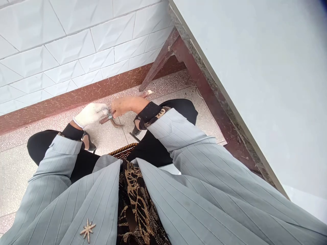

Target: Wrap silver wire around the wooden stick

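My left hand (92,114) wears a white glove and is closed, its fingertips pressed together beside a grey wire-like wrapping (110,116). What those fingers pinch is too small to make out. My bare right hand (126,104) is wrapped round a brown wooden stick (104,119). One end of the stick sticks out below the gloved fingers, under the wrapping. Beyond my right wrist shows a brown length with a pale tip (149,92), apparently the same stick. A curved brown piece (117,125) hangs below the hands; its join is partly hidden.
A white tiled wall (68,41) with a reddish-brown skirting (76,95) stands ahead. To the right is a white-topped table (255,68) with a wooden leg (159,63). My black-trousered knees flank the hands above the speckled floor (107,139).
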Available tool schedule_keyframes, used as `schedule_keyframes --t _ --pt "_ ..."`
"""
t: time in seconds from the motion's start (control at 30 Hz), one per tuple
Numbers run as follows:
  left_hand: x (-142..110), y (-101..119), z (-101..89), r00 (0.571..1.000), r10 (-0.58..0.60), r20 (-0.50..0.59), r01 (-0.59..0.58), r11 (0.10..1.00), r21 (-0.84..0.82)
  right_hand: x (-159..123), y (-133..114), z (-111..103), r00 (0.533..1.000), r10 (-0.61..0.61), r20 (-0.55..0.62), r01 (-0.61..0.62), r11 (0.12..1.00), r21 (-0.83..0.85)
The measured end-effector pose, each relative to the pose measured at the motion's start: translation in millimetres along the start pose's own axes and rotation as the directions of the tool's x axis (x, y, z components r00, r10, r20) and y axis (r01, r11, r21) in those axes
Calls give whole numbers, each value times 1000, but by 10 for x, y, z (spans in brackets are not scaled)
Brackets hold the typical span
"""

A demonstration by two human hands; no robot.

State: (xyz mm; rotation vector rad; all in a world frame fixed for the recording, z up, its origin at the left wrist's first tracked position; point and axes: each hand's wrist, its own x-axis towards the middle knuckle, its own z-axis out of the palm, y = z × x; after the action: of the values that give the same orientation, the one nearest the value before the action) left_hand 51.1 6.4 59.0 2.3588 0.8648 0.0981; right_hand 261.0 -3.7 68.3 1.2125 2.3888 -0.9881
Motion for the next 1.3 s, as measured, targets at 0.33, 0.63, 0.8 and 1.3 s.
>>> schedule_keyframes --t 0.33,0.63,0.8,1.3 --pt "13 -226 54 1000 -24 -13 19 958 -286 -174 28 -131 979 -202 26 195 967 165" --pt "64 -203 200 995 -100 32 102 850 -517 -313 152 -264 906 17 -424 148 923 354" --pt "46 -88 217 997 -52 52 68 921 -383 -151 189 -218 882 248 -401 -126 944 305" --pt "16 -30 30 1000 8 11 -8 1000 -13 -60 -20 -39 995 53 80 -60 994 96"
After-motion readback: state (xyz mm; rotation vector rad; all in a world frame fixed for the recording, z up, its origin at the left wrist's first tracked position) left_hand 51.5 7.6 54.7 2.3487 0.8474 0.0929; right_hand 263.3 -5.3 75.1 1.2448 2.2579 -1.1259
